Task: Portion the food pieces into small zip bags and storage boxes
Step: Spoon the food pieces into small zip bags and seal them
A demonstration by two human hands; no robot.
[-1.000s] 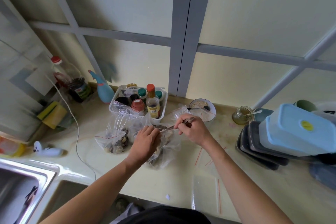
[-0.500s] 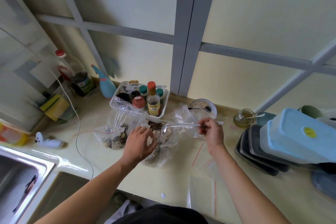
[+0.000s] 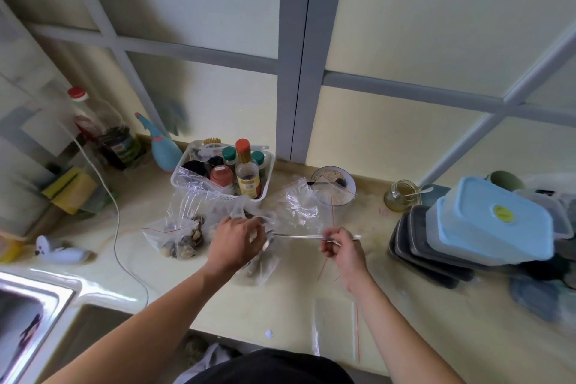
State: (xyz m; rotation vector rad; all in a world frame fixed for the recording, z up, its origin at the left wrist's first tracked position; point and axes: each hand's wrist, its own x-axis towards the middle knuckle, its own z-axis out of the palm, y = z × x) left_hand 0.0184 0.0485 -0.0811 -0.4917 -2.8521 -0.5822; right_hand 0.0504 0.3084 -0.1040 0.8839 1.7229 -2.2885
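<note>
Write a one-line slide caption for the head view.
Right hand holds a spoon over the bag that the left hand grips.

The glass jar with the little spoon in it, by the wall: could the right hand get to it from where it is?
Probably yes. The glass jar stands beyond the right hand with bare counter between, but that hand would first have to put down the spoon it pinches.

Clear plastic bag [image 3: 184, 237] (glossy countertop [image 3: 280, 309]).
</note>
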